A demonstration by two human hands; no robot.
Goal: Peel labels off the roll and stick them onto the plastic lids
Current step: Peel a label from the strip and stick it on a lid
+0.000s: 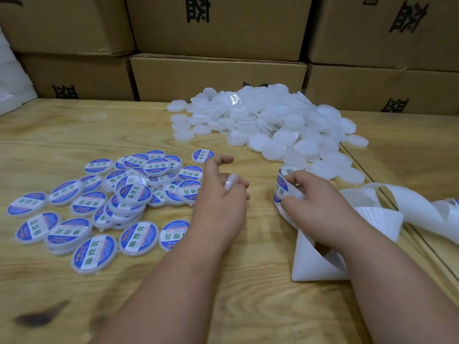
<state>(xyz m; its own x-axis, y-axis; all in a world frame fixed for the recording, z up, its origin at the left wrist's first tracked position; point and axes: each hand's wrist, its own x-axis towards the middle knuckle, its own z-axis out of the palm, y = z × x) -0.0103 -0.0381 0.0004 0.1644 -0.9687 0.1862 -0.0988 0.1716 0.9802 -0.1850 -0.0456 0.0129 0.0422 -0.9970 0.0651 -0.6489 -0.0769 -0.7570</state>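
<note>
Edgewise, bare lid (229, 182) in left hand (221, 194).

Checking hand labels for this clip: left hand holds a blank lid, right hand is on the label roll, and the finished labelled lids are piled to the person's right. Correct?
Not quite. The labelled lids are piled to the person's left; the heap on the right, further back, is the blank lids. The rest holds: the left hand holds a blank lid and the right hand is on the label roll. The head view shows it.
</note>
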